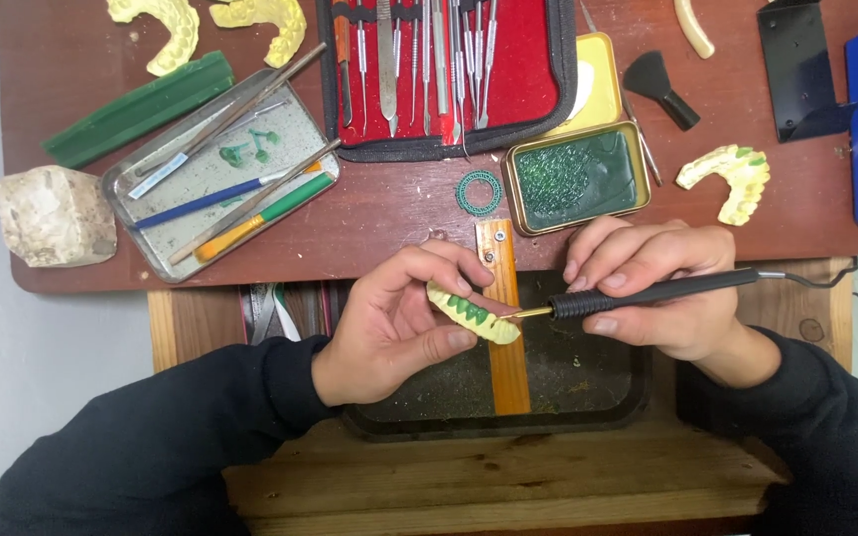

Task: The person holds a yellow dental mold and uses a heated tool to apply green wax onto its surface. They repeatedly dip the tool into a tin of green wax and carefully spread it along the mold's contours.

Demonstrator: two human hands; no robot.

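Hazard notes, left to right. Tray (151, 238) of tools on bench (389, 213), clear of work. Left hand (394, 318) closed on cast (471, 313): thumb below, fingers above, cast held in air over wooden peg (503, 328) and catch tray (598, 392). Green wax on cast teeth. Right hand (662, 293) closed in pen grip on wax pen (647, 293), tip touching cast end. Risks: slip of tip gouges wax; tip near left thumb, burn likely if hot; loose pinch drops cast; cord (816, 278) snag jerks pen.

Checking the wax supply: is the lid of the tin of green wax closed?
No: the tin of green wax lies open, its yellow lid flipped back behind it.
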